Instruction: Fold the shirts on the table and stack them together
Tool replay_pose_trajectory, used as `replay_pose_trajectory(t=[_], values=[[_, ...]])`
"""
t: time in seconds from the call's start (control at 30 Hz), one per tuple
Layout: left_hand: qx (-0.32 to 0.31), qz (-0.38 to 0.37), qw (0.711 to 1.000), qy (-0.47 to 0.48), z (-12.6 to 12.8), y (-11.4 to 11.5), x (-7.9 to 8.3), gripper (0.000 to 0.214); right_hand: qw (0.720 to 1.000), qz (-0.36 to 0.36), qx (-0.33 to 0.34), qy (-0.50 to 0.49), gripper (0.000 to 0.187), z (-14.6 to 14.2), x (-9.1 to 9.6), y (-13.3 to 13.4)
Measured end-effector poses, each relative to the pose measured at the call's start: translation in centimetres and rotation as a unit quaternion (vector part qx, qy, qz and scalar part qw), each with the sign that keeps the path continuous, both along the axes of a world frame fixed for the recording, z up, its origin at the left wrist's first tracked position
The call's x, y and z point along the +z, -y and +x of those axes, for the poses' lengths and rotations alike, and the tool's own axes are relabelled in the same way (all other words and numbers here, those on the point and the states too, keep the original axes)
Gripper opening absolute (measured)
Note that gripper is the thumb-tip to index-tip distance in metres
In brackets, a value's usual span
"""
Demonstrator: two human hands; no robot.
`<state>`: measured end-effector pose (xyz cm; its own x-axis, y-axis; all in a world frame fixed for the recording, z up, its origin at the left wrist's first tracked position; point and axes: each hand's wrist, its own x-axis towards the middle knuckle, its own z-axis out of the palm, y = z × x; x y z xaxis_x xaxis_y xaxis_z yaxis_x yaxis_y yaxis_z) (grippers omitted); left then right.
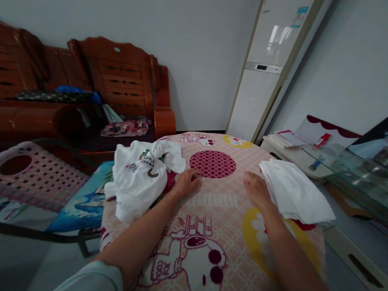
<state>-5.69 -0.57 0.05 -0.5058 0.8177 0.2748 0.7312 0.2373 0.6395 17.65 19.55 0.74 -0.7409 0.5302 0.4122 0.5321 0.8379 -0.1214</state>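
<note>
Standing at the far left, a pink woven chair [79, 183] with a dark frame sits near a cloth-covered table [226, 227], a blue printed panel [84, 203] between them. On the table's left side lies a crumpled white garment [143, 179], its dark lettering and green print showing, one part spread toward the table's middle. Just right of it, the person's left forearm slants forward and inward from a pale, pushed-up sleeve [95, 284]. The left hand [187, 183] is held low over the cloth, back upward, the fingers loosely bent and turned toward the right; whether they press on the cloth cannot be told. Ahead of that hand is a dark pink oval [213, 164] in the cloth's pattern. Across from it, the right hand [256, 187] points forward and to the left, its fingers fairly straight and close together, the forearm running back toward the lower right corner. Whether this hand touches the cloth is also unclear. Right beside it sits a folded white stack [296, 191] near the table's right edge, with a glass shelf [354, 167] farther right.
</note>
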Motion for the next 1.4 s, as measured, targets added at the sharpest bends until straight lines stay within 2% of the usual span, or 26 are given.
replay_pose_trajectory(t=[0.07, 0.2, 0.3, 0.37, 0.47, 0.6, 0.7, 0.8, 0.87, 0.93, 1.03, 1.17, 1.23, 1.3, 1.4], values=[[0.012, 0.006, 1.000, -0.010, -0.2, 0.1, -0.1, 0.028, 0.998, -0.031, 0.043, 0.024, 0.039, -1.6, -1.9, 1.6], [0.062, 0.059, 0.993, -0.078, -1.2, 0.5, 0.6, 0.030, 1.000, 0.002, 0.013, 0.025, 0.040, -2.5, -4.4, 3.1], [0.134, 0.102, 0.974, -0.148, -2.2, 2.0, 2.8, 0.034, 0.999, 0.006, 0.016, 0.030, 0.041, -2.4, -4.6, 3.2], [0.222, 0.112, 0.947, -0.202, -2.9, 3.5, 4.5, 0.034, 0.999, 0.006, 0.017, 0.033, 0.041, -2.3, -4.4, 3.1], [0.334, 0.069, 0.913, -0.223, -4.2, 6.1, 6.0, 0.040, 0.999, 0.006, 0.018, 0.034, 0.040, -2.4, -4.3, 3.1], [0.361, -0.021, 0.915, -0.180, -6.5, 8.1, 5.8, 0.039, 1.000, 0.003, 0.010, 0.022, 0.039, -2.4, -4.6, 3.2], [0.345, 0.012, 0.923, -0.168, -6.9, 8.0, 6.0, 0.031, 1.000, -0.010, 0.004, 0.015, 0.040, -2.4, -4.8, 3.2], [0.287, 0.120, 0.932, -0.188, -4.8, 6.7, 7.1, 0.027, 0.999, -0.038, 0.008, -0.011, 0.040, -2.5, -4.8, 3.1], [0.205, 0.179, 0.944, -0.186, -2.0, 5.4, 7.4, 0.027, 0.996, -0.069, 0.025, -0.056, 0.043, -2.5, -4.6, 3.1], [0.104, 0.203, 0.960, -0.165, 1.2, 4.0, 7.1, 0.026, 0.986, -0.101, 0.055, -0.117, 0.051, -2.6, -4.1, 3.4], [-0.063, 0.187, 0.972, -0.124, 5.5, 2.1, 5.5, 0.026, 0.969, -0.128, 0.111, -0.178, 0.064, -2.6, -3.2, 4.4], [-0.178, 0.152, 0.968, -0.091, 8.8, 0.9, 3.5, 0.024, 0.953, -0.142, 0.200, -0.179, 0.055, -2.6, -2.5, 5.8], [-0.202, 0.151, 0.964, -0.082, 9.3, 1.1, 3.6, 0.023, 0.945, -0.159, 0.213, -0.190, 0.046, -2.6, -2.4, 6.0], [-0.194, 0.161, 0.965, -0.069, 8.8, 1.6, 4.4, 0.025, 0.939, -0.186, 0.185, -0.223, 0.042, -2.4, -2.2, 5.9], [-0.113, 0.184, 0.975, -0.053, 6.6, 2.4, 5.8, 0.025, 0.926, -0.221, 0.109, -0.285, 0.042, -2.2, -1.9, 5.5]])
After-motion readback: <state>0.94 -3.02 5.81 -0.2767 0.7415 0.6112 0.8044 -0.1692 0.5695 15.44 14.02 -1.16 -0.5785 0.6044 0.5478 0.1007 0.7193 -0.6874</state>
